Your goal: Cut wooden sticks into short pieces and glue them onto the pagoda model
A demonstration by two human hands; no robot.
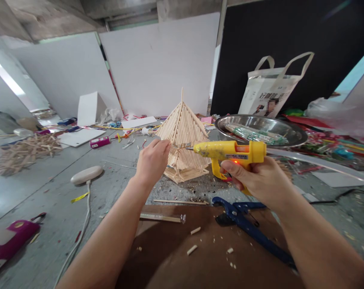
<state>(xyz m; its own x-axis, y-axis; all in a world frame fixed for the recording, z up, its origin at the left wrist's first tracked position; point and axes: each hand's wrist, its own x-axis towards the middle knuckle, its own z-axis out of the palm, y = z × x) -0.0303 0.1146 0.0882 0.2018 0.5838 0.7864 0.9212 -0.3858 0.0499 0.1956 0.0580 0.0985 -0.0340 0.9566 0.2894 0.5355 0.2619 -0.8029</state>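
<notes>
A small house model [184,136] built of thin wooden sticks, with a pointed roof, stands on the grey floor ahead of me. My left hand [152,162] is closed in a pinch against the model's left side, just under the roof edge; what the fingertips hold is too small to make out. My right hand [257,178] grips a yellow glue gun [230,151] by its handle. The gun's nozzle points left and nearly touches the model's middle. A clear glue stick sticks out of the gun's back.
Blue-handled cutters [248,224] and short stick offcuts lie on a brown board [176,257] in front of me. A metal bowl [260,130] stands behind the gun, with a white tote bag [272,90] beyond it. A stick pile [25,150] lies far left, a white cable [82,224] nearer.
</notes>
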